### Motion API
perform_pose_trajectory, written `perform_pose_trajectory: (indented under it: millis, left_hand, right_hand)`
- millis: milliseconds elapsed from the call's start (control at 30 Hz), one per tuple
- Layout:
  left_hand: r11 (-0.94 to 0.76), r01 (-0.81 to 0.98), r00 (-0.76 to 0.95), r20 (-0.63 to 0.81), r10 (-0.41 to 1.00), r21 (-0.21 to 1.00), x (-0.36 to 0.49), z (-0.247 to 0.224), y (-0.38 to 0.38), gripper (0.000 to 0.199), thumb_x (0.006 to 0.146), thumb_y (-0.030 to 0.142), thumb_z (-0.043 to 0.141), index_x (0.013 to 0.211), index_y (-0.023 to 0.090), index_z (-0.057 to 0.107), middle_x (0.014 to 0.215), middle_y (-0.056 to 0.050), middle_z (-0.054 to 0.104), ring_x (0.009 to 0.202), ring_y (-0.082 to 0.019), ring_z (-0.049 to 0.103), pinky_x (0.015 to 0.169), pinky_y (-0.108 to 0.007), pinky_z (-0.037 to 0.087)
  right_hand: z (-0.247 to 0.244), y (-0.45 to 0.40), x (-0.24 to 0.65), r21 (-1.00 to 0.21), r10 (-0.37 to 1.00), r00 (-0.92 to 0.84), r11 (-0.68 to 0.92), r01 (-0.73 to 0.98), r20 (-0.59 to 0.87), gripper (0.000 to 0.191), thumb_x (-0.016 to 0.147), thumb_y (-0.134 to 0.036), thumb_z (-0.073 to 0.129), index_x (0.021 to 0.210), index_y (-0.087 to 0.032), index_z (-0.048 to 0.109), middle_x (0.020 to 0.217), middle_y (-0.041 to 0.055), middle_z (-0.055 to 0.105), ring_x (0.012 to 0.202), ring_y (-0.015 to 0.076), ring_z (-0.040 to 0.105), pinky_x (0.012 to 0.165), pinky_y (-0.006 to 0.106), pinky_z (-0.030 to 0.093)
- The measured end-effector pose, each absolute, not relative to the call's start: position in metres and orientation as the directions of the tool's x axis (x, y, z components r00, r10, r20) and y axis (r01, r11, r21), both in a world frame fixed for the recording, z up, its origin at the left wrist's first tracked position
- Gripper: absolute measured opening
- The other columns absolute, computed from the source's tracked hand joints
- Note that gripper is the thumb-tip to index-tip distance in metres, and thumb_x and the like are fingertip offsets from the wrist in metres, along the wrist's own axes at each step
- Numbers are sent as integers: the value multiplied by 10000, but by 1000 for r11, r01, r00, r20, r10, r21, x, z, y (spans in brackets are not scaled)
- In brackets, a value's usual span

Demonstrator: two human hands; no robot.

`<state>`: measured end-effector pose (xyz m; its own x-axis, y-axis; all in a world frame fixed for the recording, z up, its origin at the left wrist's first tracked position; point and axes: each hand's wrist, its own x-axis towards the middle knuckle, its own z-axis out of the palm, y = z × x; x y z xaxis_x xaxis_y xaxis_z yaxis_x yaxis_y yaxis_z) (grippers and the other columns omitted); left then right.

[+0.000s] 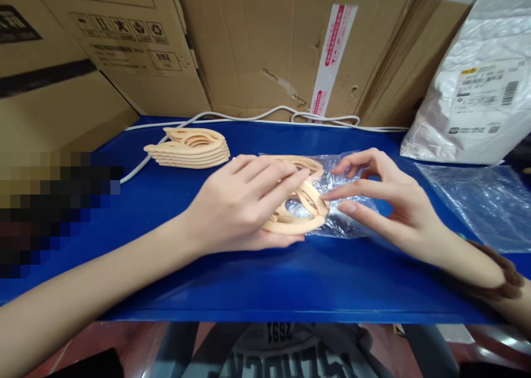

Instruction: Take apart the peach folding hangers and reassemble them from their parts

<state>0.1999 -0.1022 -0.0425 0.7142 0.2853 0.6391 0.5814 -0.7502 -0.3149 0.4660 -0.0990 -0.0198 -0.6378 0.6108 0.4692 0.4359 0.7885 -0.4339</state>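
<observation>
Beige looped plastic pieces [318, 201], which look like folding hangers, lie on a clear plastic bag [348, 229] in the middle. My left hand [244, 206] is closed over them, fingers across the top and thumb along the near side, hiding much of them. To their right is my right hand [385, 201], its fingers apart and curved above the bag. Its index fingertip is at the end of the pieces; whether it touches cannot be told. A neat stack of similar beige hangers [191, 147] sits further left.
Cardboard boxes [257, 52] stand along the back of the blue table [265, 289]. A white cable [249, 116] runs before them and curls past the stack. At right are a white parcel bag [468, 101] and another clear bag [477, 195].
</observation>
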Motion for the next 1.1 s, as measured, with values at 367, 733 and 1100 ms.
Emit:
perform_pose_trajectory:
  millis: [367,733,1100]
  left_hand:
    - [-745,521,769,607,199,-415,213,-43,-123,670,942,627,529,1278,58,636,1186,-140,738,1055,-276,688,923,-400,492]
    - [-761,634,656,619,432,-141,191,-48,-95,844,835,727,596,1463,176,479,1246,-154,682,1029,-321,653,860,-436,468]
    - [-715,698,556,648,521,-25,200,-46,-105,715,851,650,641,1353,157,512,1204,-156,683,1043,-310,655,867,-430,507]
  right_hand:
    - [-21,-111,459,-825,701,-690,489,282,180,166,900,-200,705,945,-232,549,865,-39,602,746,97,594,678,198,517]
    - [-20,-94,470,-821,825,-527,437,369,203,225,940,-408,648,1046,-247,533,948,25,711,808,175,689,636,269,550]
    - [-28,-102,462,-108,479,-726,862,495,493,787,858,-502,731,1512,-275,355,1456,141,511,1291,338,529,1024,486,470]
